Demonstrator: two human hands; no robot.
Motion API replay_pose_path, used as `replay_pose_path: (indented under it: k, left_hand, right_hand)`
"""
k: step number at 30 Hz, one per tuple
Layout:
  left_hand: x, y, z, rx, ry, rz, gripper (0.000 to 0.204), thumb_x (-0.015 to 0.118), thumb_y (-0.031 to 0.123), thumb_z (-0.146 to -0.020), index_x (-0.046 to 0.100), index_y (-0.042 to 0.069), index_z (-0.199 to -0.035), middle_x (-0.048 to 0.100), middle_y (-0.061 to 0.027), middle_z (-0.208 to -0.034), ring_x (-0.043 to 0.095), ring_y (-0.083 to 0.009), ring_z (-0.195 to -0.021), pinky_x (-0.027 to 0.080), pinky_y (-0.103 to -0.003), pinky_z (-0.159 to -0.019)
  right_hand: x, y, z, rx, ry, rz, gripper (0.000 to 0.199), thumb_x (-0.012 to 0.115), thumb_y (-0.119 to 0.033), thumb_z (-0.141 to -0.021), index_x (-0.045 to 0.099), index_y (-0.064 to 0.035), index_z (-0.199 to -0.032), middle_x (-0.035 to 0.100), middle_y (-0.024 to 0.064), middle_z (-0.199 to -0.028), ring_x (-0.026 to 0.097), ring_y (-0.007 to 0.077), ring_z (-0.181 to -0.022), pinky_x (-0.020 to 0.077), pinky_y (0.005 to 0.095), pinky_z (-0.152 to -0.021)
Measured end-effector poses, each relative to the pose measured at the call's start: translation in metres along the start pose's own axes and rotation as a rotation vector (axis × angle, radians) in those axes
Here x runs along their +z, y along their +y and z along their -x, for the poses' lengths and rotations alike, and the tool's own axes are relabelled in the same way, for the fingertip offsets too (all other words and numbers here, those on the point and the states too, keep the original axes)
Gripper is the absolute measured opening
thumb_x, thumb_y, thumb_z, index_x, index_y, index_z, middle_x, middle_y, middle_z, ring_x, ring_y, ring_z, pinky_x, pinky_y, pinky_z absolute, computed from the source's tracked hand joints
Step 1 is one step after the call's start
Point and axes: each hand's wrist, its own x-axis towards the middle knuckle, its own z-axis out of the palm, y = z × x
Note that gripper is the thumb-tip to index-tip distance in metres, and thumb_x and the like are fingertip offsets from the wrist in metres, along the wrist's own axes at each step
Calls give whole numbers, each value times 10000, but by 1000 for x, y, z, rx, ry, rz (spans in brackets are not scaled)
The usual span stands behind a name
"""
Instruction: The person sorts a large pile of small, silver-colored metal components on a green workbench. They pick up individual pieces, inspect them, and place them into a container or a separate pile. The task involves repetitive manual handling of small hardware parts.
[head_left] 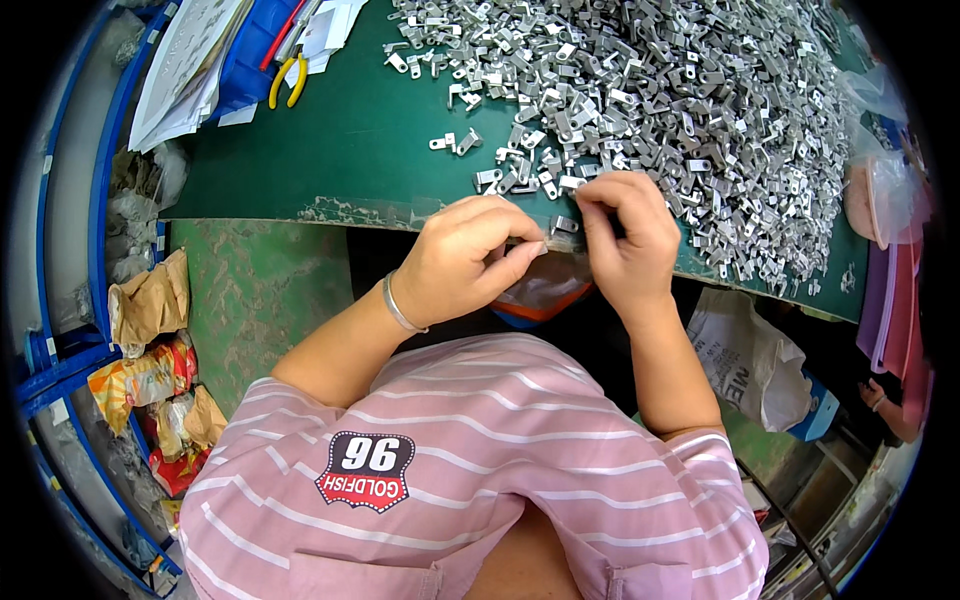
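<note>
A: Where are the small, bent, silver metal brackets (690,110)?

B: Heaped on the green-topped table (320,150), mostly ahead of the right hand (640,240). A few lie loose near the front edge, one between both hands.

A: And the left hand (462,248)?

B: Just at that edge, thumb and forefinger close together; I can't tell whether they're clamped on anything.

A: The right?

B: Curled, thumb and forefinger nearly meeting beside some brackets. Its grip is unclear too.

A: Below them?

B: An open container with an orange rim (553,306).
</note>
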Motion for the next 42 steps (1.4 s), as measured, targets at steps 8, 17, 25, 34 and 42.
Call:
replay_pose_path:
  k: [8,17,25,34,42]
  left_hand:
    - [5,-6,-3,-41,114,-173,158,731,-53,-830,708,-1,-978,644,-99,-956,623,-185,-729,498,-284,-604]
    - [2,-9,-18,-31,42,-337,252,805,1,-751,704,11,-982,633,-117,-969,631,-303,-862,517,-377,-756]
    - [4,-5,-14,111,59,-253,213,791,-3,-763,707,20,-957,698,-112,-1030,647,-295,-888,514,-375,-792]
    - [6,-9,-9,148,60,-146,165,776,-14,-787,713,19,-935,699,-117,-993,653,-266,-822,521,-347,-734]
    - [-1,-5,-1,41,59,-237,414,861,113,-754,703,14,-1124,665,-134,-1076,651,-254,-886,526,-335,-734]
  right_hand:
    - [-15,-10,-2,133,-58,35,145,686,56,-839,694,6,-975,677,129,-949,666,284,-847,527,353,-740]
    - [3,-8,2,20,-58,29,196,747,21,-768,697,-31,-951,709,107,-948,656,286,-894,492,370,-829]
    - [-12,-8,8,-56,-52,141,167,739,16,-791,705,-14,-952,697,130,-1021,655,312,-908,514,391,-803]
    - [-6,2,-10,-174,-28,242,248,708,71,-779,685,-37,-1002,706,111,-987,636,311,-872,493,406,-803]
    - [-16,-1,-5,-106,-182,77,238,719,16,-813,686,-26,-1045,693,126,-1001,639,335,-938,507,429,-825]
